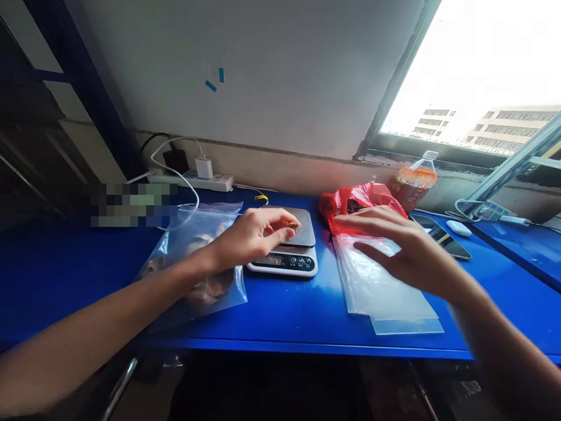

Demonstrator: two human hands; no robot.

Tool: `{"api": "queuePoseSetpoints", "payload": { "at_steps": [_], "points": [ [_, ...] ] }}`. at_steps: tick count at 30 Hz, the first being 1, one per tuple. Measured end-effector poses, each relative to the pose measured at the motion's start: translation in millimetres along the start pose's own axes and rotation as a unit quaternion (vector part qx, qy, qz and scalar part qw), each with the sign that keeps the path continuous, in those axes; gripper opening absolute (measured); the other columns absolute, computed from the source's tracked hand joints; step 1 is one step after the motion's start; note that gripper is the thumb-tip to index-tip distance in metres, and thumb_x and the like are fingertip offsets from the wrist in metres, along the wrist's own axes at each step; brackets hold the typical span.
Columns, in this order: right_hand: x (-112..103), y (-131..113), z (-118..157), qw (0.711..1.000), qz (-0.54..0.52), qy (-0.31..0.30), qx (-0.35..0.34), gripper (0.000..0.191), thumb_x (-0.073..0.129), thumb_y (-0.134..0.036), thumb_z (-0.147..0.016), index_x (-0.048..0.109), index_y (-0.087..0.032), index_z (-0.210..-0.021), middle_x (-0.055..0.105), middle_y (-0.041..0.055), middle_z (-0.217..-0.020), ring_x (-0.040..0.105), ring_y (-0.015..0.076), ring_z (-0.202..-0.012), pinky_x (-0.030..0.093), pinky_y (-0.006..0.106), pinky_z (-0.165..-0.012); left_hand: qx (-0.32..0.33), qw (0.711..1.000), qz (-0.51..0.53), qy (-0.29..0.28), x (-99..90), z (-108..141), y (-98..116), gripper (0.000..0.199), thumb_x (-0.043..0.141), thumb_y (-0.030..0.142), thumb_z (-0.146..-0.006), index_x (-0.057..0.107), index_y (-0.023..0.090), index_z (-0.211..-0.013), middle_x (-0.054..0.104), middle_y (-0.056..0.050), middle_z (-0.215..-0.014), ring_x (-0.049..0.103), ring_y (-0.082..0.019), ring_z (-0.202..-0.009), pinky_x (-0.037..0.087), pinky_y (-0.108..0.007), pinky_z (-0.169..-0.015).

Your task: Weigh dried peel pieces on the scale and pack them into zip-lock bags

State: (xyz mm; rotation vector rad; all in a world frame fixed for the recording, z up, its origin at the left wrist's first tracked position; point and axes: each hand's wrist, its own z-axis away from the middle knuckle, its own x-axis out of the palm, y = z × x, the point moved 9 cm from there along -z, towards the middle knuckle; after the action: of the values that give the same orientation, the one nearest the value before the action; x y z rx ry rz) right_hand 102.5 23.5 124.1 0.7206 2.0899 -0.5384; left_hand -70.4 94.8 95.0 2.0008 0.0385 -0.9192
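Note:
My left hand (pixel 258 234) is over the kitchen scale (pixel 302 225), its thumb and fingers pinching a small brownish piece (pixel 293 225) whose kind I cannot make out. The scale's display is partly lit but too blurred to read. Beneath my left forearm lies a clear zip bag (pixel 236 292) with several brown, dried-looking pieces inside. My right hand (pixel 403 240) hovers with fingers stretched out, holding nothing, near a red plastic bag (pixel 363 196) that has dark contents at its opening. Flat clear plastic bags (pixel 377 286) lie stacked below that hand.
A bottle with an orange label (pixel 416 178) stands at the back right beneath the window. A phone (pixel 442 237) and a white mouse-shaped object (pixel 459 228) lie to the right. At the back left, a power strip (pixel 221 181) holds a white charger (pixel 204 168) and cables.

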Motion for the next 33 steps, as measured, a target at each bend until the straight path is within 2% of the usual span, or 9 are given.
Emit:
{"api": "queuePoseSetpoints", "payload": {
  "at_steps": [3,6,11,16,20,23,26,30,33],
  "points": [
    [-26,78,59,0.977,0.090,0.042,0.191,0.033,0.054,-0.032,-0.093,0.062,-0.024,-0.124,0.069,0.0097,-0.111,0.066,0.0241,-0.098,0.054,0.041,-0.085,0.042,0.987,-0.120,0.102,-38.5,-8,-4,0.023,0.063,0.032,-0.085,0.071,0.017,-0.100,0.072,-0.006,-0.101,0.066,-0.019,-0.091,0.051,-0.031,-0.080],
    [-15,141,136,0.929,0.122,-0.019,0.350,0.040,0.059,-0.042,-0.087,0.064,-0.017,-0.117,0.069,0.0173,-0.100,0.068,0.0302,-0.091,0.055,0.042,-0.074,0.054,0.975,-0.179,0.120,-52.4,-26,-20,0.023,0.063,0.031,-0.084,0.073,0.016,-0.098,0.071,-0.006,-0.096,0.065,-0.018,-0.084,0.050,-0.029,-0.075],
    [10,165,174,0.932,0.104,-0.034,0.346,0.029,0.056,-0.044,-0.086,0.066,-0.020,-0.099,0.070,0.0154,-0.094,0.068,0.0307,-0.085,0.054,0.044,-0.073,0.015,0.974,-0.218,0.053,-34.9,-58,-56,0.025,0.062,0.032,-0.083,0.072,0.015,-0.097,0.074,-0.006,-0.084,0.067,-0.018,-0.076,0.048,-0.028,-0.069],
    [5,151,135,0.943,0.077,0.014,0.323,0.029,0.055,-0.046,-0.086,0.068,-0.021,-0.094,0.070,0.0116,-0.087,0.063,0.0226,-0.061,0.051,0.038,-0.056,0.017,0.973,-0.230,0.017,-22.2,-69,-65,0.023,0.058,0.031,-0.083,0.074,0.017,-0.092,0.076,-0.004,-0.083,0.068,-0.017,-0.075,0.047,-0.026,-0.069],
    [-4,93,64,0.970,0.058,0.093,0.218,0.024,0.059,-0.037,-0.089,0.069,-0.021,-0.102,0.069,0.0090,-0.090,0.065,0.0197,-0.072,0.052,0.032,-0.060,0.015,0.973,-0.232,-0.016,-17.2,-73,-66,0.024,0.057,0.029,-0.082,0.075,0.016,-0.091,0.076,-0.005,-0.086,0.067,-0.019,-0.080,0.046,-0.026,-0.070],
    [25,52,-1,0.988,0.050,0.062,0.133,0.021,0.057,-0.030,-0.090,0.069,-0.019,-0.104,0.068,0.0088,-0.098,0.065,0.0193,-0.084,0.053,0.033,-0.072,0.010,0.974,-0.225,-0.036,-14.6,-73,-68,0.030,0.051,0.033,-0.086,0.076,0.016,-0.089,0.076,-0.006,-0.089,0.068,-0.019,-0.080,0.046,-0.026,-0.070],
    [64,45,-47,0.989,0.058,0.035,0.133,0.018,0.059,-0.028,-0.088,0.072,-0.018,-0.095,0.066,0.0089,-0.091,0.063,0.0204,-0.082,0.053,0.034,-0.073,0.009,0.974,-0.224,-0.040,-17.4,-68,-68,0.038,0.043,0.038,-0.091,0.075,0.017,-0.093,0.076,-0.006,-0.092,0.068,-0.020,-0.083,0.048,-0.027,-0.073],
    [95,51,-68,0.987,0.060,0.041,0.144,0.018,0.063,-0.029,-0.086,0.073,-0.016,-0.093,0.064,0.0119,-0.098,0.063,0.0237,-0.091,0.054,0.039,-0.083,0.011,0.971,-0.238,-0.019,-29.2,-51,-66,0.042,0.039,0.041,-0.093,0.069,0.017,-0.110,0.072,-0.009,-0.112,0.065,-0.024,-0.101,0.047,-0.033,-0.089],
    [92,49,-63,0.989,0.067,0.047,0.122,0.030,0.058,-0.038,-0.090,0.072,-0.017,-0.107,0.061,0.0152,-0.117,0.060,0.0264,-0.108,0.052,0.042,-0.093,0.009,0.971,-0.240,-0.010,-36.2,-34,-67,0.047,0.037,0.045,-0.094,0.065,0.016,-0.116,0.068,-0.011,-0.121,0.062,-0.026,-0.110,0.045,-0.036,-0.096]
  ]
}}
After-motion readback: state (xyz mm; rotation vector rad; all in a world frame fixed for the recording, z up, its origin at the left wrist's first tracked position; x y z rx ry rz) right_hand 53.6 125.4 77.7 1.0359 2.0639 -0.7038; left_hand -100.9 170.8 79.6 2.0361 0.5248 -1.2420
